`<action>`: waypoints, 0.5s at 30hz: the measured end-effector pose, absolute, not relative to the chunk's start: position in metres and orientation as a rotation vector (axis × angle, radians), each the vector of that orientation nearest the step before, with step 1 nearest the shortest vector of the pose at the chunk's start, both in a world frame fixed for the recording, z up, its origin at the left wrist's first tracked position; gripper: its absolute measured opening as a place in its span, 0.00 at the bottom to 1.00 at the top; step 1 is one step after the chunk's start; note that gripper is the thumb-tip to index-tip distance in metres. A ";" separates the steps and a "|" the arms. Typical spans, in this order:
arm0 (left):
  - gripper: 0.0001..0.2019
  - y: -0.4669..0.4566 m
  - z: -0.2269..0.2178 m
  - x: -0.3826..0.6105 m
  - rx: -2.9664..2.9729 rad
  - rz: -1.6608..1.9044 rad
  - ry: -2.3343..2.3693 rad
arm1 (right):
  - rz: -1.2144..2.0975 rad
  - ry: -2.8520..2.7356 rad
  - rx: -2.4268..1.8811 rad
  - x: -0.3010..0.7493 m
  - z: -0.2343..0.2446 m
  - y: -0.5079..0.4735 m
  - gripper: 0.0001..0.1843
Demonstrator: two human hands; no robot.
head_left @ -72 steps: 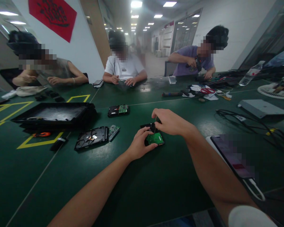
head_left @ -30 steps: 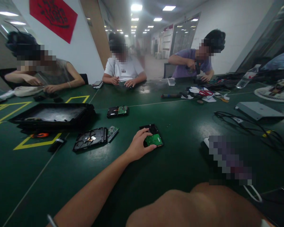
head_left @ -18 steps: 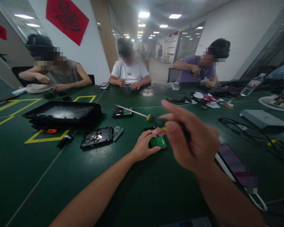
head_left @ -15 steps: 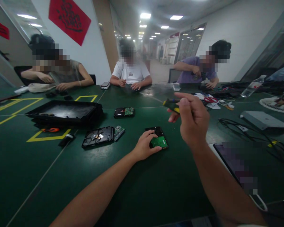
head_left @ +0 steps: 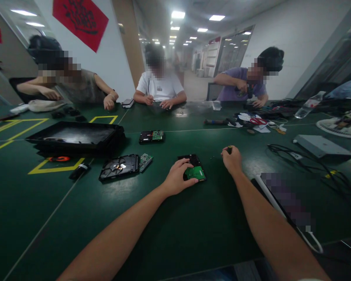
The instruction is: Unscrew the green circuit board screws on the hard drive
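A small black hard drive [head_left: 192, 167] with a green circuit board on top lies on the green table [head_left: 169, 218] in front of me. My left hand [head_left: 177, 177] rests on its left side, fingers curled over the edge. To the right of the drive, my right hand [head_left: 232, 159] is closed around a screwdriver [head_left: 229, 149] down at the table surface; only the dark handle end shows above the fist.
An opened hard drive [head_left: 119, 166] and a loose green board [head_left: 145, 159] lie to the left, another drive [head_left: 151, 136] beyond. A black tray [head_left: 76, 137] stands at the left. A phone [head_left: 283, 199] and cables [head_left: 316, 156] lie right. Three people work across the table.
My right hand, raised with the screwdriver half a second ago, has dropped to the table right of the drive. The left hand has stayed on the drive.
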State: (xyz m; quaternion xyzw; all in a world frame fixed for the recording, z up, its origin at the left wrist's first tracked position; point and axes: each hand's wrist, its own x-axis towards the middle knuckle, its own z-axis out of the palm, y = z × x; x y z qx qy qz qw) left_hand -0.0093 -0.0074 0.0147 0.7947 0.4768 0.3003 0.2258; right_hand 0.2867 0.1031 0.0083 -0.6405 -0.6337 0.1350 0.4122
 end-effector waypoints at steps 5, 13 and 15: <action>0.28 -0.007 0.013 -0.008 2.195 0.828 1.316 | 0.240 -1.881 -1.606 0.279 0.007 0.103 0.09; 0.28 -0.005 0.009 -0.007 2.195 0.825 1.324 | 0.157 -2.090 -1.695 0.283 0.008 0.102 0.11; 0.28 -0.005 0.010 -0.007 2.193 0.825 1.323 | 0.141 -2.106 -1.722 0.282 0.008 0.102 0.11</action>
